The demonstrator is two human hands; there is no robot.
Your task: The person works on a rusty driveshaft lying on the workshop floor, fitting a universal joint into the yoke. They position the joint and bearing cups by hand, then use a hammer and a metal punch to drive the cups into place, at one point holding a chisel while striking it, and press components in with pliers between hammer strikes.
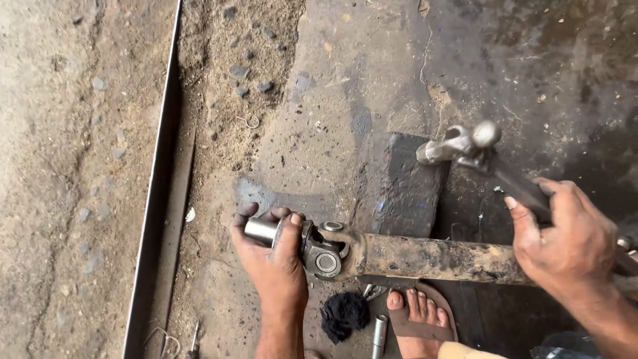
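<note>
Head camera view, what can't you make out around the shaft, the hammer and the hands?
- Shaft: far end hidden behind the right hand in the head view.
- Hammer: handle covered by the right hand, its end cut off by the right edge.
- Shiny stub: the left hand wraps it, hiding its join.
- Black clump: too dark to identify.

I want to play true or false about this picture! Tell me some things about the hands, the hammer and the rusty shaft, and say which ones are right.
1. The right hand holds a hammer. True.
2. The left hand is empty. False: it grips the shiny stub at the end of the rusty shaft.
3. The hammer's head rests on the joint. False: it is up and off to the side of it.
4. A foot in a sandal is beside the shaft. True.
5. A black rag lies on the ground near the foot. True.
</note>
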